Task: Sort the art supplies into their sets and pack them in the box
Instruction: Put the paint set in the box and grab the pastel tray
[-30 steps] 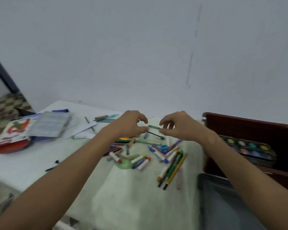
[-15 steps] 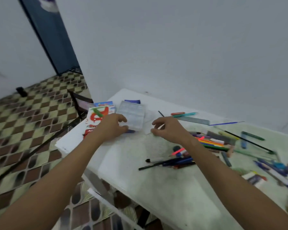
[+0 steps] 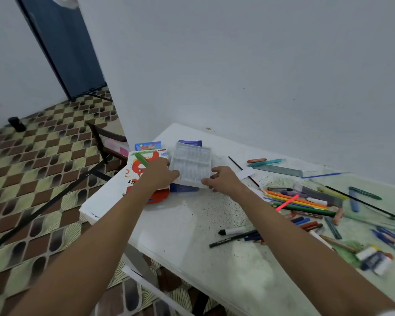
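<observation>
Clear ribbed plastic tray [image 3: 190, 166], rectangular, at the white table's [image 3: 185, 224] far left corner. My left hand [image 3: 158, 174] and right hand [image 3: 221, 180] pinch its near corners. Just left of the tray: glossy red-and-white box [image 3: 136, 174], lettering upside down, unreadable. Right of the tray: blurred loose pencils [image 3: 299, 201].

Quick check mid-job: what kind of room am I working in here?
Most likely a room in a home, used as a craft corner. A white table stands against a plain wall, the floor has patterned brown-and-cream tiles, and loose colored pencils lie scattered while both hands hold a clear plastic case.
</observation>
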`<act>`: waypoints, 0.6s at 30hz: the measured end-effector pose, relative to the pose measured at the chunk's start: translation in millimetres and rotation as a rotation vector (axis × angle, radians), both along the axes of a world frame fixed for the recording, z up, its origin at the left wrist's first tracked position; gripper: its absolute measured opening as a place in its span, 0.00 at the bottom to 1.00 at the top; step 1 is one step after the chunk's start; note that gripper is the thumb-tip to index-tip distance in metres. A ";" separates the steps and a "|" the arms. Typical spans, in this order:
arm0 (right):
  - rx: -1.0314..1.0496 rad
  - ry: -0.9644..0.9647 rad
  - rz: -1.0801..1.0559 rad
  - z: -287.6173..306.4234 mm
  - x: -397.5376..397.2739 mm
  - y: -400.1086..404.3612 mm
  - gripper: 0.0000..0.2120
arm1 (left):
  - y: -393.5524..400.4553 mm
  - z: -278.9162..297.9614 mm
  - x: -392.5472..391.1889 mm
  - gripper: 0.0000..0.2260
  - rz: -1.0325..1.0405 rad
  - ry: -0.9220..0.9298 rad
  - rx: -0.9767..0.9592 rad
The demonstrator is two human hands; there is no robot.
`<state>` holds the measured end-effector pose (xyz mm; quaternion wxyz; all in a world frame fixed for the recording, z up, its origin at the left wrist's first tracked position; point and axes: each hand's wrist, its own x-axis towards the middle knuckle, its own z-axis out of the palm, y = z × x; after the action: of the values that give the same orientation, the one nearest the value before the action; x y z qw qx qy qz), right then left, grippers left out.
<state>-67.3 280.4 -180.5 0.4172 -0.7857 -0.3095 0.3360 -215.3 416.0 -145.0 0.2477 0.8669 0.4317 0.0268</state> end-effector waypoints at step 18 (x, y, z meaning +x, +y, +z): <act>0.004 -0.497 -0.179 4.9 17.2 -35.3 0.22 | 5.7 -3.4 7.1 0.12 0.021 -0.011 0.078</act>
<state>-50.2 245.1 -175.6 0.3581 -0.8674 -0.3326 0.0941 -208.2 421.7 -148.4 0.2157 0.8711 0.4381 0.0513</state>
